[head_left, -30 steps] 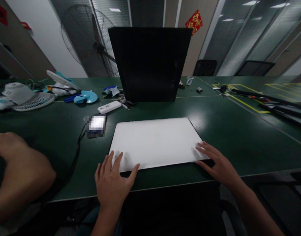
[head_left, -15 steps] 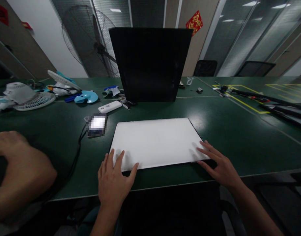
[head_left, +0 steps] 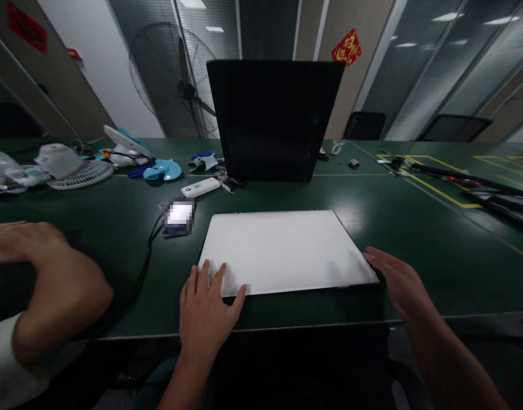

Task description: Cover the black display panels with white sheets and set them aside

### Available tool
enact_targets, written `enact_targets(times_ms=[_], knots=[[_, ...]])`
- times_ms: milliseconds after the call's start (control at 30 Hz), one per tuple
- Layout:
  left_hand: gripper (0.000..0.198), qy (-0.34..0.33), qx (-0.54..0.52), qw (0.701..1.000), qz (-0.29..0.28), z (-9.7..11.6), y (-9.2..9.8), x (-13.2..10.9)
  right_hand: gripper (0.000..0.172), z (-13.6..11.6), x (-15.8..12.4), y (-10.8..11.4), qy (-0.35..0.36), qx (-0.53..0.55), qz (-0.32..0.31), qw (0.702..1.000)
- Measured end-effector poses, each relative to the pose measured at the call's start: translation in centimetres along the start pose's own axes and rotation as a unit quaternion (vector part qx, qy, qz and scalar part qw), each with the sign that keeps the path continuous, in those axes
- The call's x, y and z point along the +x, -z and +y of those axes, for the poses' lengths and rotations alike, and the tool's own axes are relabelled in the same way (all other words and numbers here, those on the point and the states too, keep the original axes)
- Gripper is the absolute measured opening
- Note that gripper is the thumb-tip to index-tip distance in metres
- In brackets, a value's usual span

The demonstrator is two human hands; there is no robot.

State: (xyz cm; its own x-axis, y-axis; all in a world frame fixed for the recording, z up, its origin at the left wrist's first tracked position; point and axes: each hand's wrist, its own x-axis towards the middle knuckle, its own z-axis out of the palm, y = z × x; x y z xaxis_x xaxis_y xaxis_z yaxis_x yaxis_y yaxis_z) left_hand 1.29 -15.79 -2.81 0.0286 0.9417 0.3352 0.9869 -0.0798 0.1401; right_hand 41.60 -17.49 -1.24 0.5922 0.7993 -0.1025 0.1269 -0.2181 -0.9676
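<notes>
A flat white rectangular panel (head_left: pixel 282 250) with thin dark edges lies on the green table in front of me. Over its near left corner, my left hand (head_left: pixel 208 304) rests with fingers spread, the fingertips on or just above the white surface. My right hand (head_left: pixel 402 285) is beside the panel's right edge, fingers stretched out and close together. Whether its fingertips touch that edge I cannot tell. Neither hand is closed round anything. Behind the white panel stands a large black panel (head_left: pixel 274 122), like a dark screen, leaning slightly.
To the left are a blurred-out device (head_left: pixel 178 217) with a black cord, a white stick-shaped device (head_left: pixel 200 187), a blue fan blade (head_left: pixel 163 170) and white fan parts (head_left: pixel 80 173). Another person's arm (head_left: pixel 69 285) leans on the table (head_left: pixel 287 313). Black strips (head_left: pixel 492 185) lie at right.
My right hand has moved off the white panel's near right corner to its right edge, its fingers drawing together. My left hand stays at its corner. The whole view has shifted slightly.
</notes>
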Motion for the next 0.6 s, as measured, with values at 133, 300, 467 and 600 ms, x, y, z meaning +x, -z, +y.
enact_targets(times_ms=[133,300,467,600], knots=[[0.061,-0.008,-0.001,1.000,0.010,-0.1,-0.1,0.0,0.041,-2.2,-0.1,1.1,-0.089,0.164,-0.002,0.983],[0.058,-0.014,-0.012,1.000,0.019,-0.3,-0.1,0.0,0.059,-3.0,-0.9,2.2,-0.113,0.236,0.004,0.965],[0.058,-0.025,-0.022,0.999,0.031,-0.6,-0.3,-0.1,0.059,-2.3,-1.7,1.9,-0.147,0.239,-0.058,0.958],[0.056,-0.027,-0.028,0.999,0.033,-0.5,-0.6,-0.2,0.067,-1.7,-2.9,1.5,-0.186,0.237,-0.095,0.949]])
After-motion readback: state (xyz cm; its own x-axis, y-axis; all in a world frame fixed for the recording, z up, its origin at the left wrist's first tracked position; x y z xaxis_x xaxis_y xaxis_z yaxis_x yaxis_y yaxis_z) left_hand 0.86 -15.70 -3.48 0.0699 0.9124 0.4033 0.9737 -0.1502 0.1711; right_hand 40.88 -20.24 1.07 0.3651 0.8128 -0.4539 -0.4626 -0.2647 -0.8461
